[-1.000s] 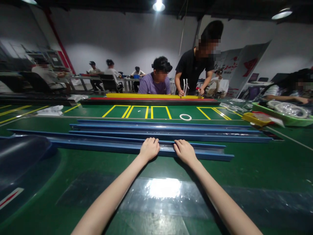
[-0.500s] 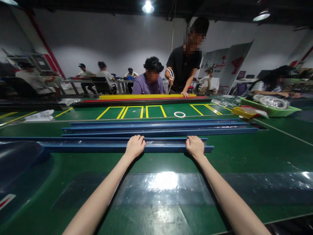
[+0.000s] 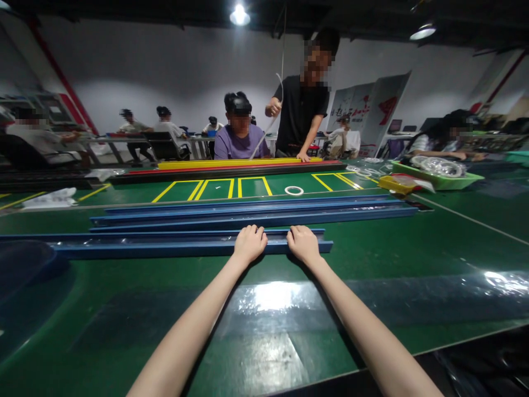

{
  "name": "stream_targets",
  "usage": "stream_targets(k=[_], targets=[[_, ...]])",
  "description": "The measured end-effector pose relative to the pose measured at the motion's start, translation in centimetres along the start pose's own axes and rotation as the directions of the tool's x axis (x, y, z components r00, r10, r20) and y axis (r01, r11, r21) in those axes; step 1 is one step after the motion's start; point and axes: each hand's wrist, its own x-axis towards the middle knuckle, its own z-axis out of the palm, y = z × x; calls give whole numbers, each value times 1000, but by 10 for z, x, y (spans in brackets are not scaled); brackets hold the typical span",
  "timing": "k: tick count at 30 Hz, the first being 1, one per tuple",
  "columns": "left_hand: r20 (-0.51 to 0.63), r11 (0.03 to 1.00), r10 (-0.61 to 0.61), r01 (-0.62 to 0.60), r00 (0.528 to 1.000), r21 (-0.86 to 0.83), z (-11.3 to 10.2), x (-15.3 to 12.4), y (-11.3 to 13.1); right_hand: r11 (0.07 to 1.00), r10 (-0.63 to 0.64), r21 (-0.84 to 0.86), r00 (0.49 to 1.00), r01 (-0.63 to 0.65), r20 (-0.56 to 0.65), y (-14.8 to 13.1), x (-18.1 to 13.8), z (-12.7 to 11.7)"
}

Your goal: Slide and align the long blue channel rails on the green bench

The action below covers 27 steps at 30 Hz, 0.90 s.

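Note:
A long blue channel rail [image 3: 165, 245] lies across the green table [image 3: 384, 242] in front of me. My left hand [image 3: 249, 243] grips its near edge with curled fingers. My right hand [image 3: 303, 243] grips the same rail a little to the right, close to its right end. Both fists are closed over the rail's lip. Behind it lie more long blue rails [image 3: 256, 212] side by side.
A white ring [image 3: 293, 191] lies on the yellow-lined area. Yellow and red rails [image 3: 239, 164] lie at the far edge, where a standing person in black holds a white strip and others sit. A green tray [image 3: 438, 175] with clear parts stands at right.
My hands, apart half a second ago, have come close together on the rail near its right end. The person in black has raised a white strip.

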Motion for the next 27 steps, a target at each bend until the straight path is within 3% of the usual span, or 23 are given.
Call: stream_targets(k=[3, 7, 13, 20, 27], targets=[[2, 1000, 14, -14, 1000, 8, -2, -2, -6, 998, -68, 23, 995, 67, 79, 13, -1, -7], [21, 999, 14, -15, 1000, 32, -5, -8, -25, 999, -41, -8, 991, 42, 127, 27, -2, -13], [-12, 998, -49, 50, 999, 25, -7, -24, -54, 997, -59, -51, 995, 64, 83, 13, -1, -6], [-119, 991, -133, 133, 984, -5, -3, -30, -44, 996, -43, -79, 998, 40, -46, 4, -2, 5], [-115, 983, -179, 174, 977, -57, -4, -33, -40, 992, -86, -96, 994, 80, -60, 9, -3, 4]])
